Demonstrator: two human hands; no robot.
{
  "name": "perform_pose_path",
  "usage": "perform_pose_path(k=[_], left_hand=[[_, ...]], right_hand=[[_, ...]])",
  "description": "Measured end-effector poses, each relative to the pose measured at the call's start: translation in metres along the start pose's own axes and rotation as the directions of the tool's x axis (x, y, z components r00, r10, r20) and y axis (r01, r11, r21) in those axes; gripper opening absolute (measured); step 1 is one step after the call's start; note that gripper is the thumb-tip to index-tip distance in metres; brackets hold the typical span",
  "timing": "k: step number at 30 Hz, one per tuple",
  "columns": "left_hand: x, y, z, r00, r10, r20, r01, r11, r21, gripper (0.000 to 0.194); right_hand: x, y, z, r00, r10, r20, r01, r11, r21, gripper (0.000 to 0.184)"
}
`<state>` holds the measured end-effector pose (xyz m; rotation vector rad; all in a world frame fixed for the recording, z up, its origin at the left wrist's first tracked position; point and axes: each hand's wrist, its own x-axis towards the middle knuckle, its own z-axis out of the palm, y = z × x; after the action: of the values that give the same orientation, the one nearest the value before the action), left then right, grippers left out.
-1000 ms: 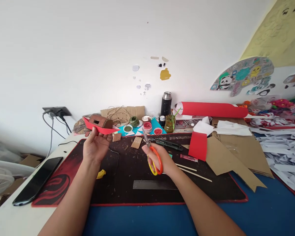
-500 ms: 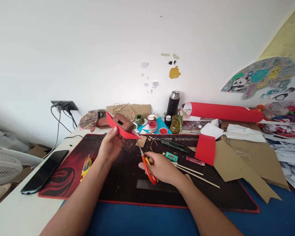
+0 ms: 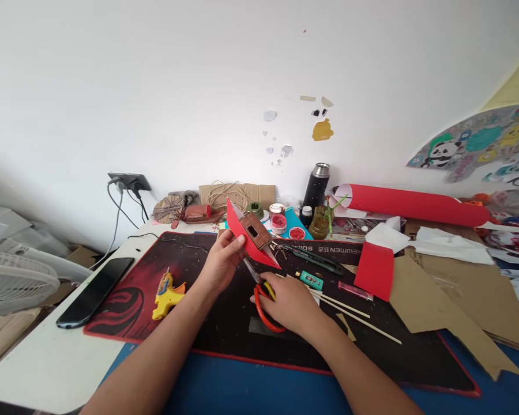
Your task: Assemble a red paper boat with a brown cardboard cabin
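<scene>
Between the thumb and fingers of my left hand (image 3: 224, 257) is a sheet of red corrugated paper (image 3: 251, 246), held tilted above the mat. Against the paper sits a small brown box-like piece (image 3: 258, 229) with a square hole in it. My right hand (image 3: 288, 301) grips orange-and-yellow scissors (image 3: 266, 314) by the handles. Their blades point up and left, close below the red paper; whether they touch it I cannot tell. A yellow glue gun (image 3: 167, 298) lies on the mat left of my left forearm.
On the black mat (image 3: 225, 340) lie wooden sticks (image 3: 354, 314), a green-black cutter (image 3: 313, 257) and a teal box (image 3: 310, 280). Behind stand paint jars (image 3: 279, 223), a black thermos (image 3: 317, 187) and a red paper roll (image 3: 410, 203). Cardboard (image 3: 428, 294) is at right, a phone (image 3: 96, 291) at left.
My left hand has turned the red paper with the brown piece so it slopes more steeply. The scissors' handles are spread wider now. The view has shifted left.
</scene>
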<state>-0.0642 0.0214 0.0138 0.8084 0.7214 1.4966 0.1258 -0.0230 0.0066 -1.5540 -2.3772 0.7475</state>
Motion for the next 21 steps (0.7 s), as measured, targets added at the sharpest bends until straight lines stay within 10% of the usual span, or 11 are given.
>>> perform_pose_path(k=[21], left_hand=[[-0.013,-0.020,0.015,0.973,-0.177,0.151,0.198,0.971,-0.134,0.051]], right_hand=[[0.007,-0.018,0.024,0.998,-0.012,-0.057,0.000,0.977,-0.211,0.030]])
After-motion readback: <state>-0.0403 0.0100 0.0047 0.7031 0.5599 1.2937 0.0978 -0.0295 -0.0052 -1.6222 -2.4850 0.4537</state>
